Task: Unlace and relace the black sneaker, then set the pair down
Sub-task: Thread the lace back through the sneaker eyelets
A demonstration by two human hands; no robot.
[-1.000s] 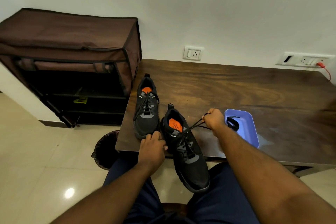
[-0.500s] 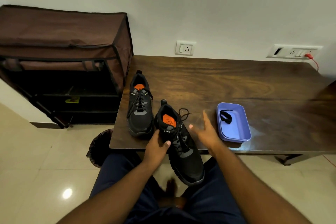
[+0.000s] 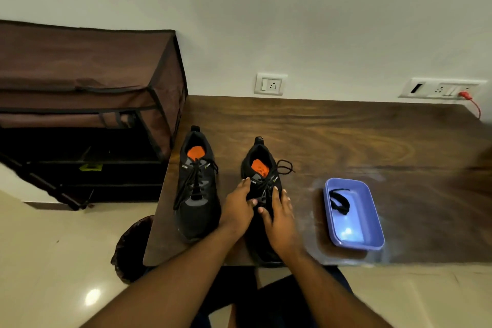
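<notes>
Right sneaker: it stands on the wooden table, heel toward the wall, toe toward me and reaching the near edge. Both my hands lie on it, over the laced middle part.
Left hand: it rests on the left flank of this sneaker, fingers stretched forward along the side up toward the collar, thumb turned in across the laces. The fingers lie fairly straight against the shoe; I cannot tell whether the thumb pinches a lace.
Right hand: it rests on the right flank, fingers straight and close together, their tips just below the eyelets, thumb turned in toward my left thumb. The two thumbs almost meet over the tongue.
Laces: a loose loop spills off the right side of the collar onto the table, beyond my fingertips and apart from them.
Left sneaker: it stands just beside my left hand, parallel to the other, laced, untouched.
Blue tray: to the right of my right hand, apart from it, with a small black item inside.
Fabric shoe rack: it stands on the floor against the table's left end.
Wall sockets: on the wall behind the table.
</notes>
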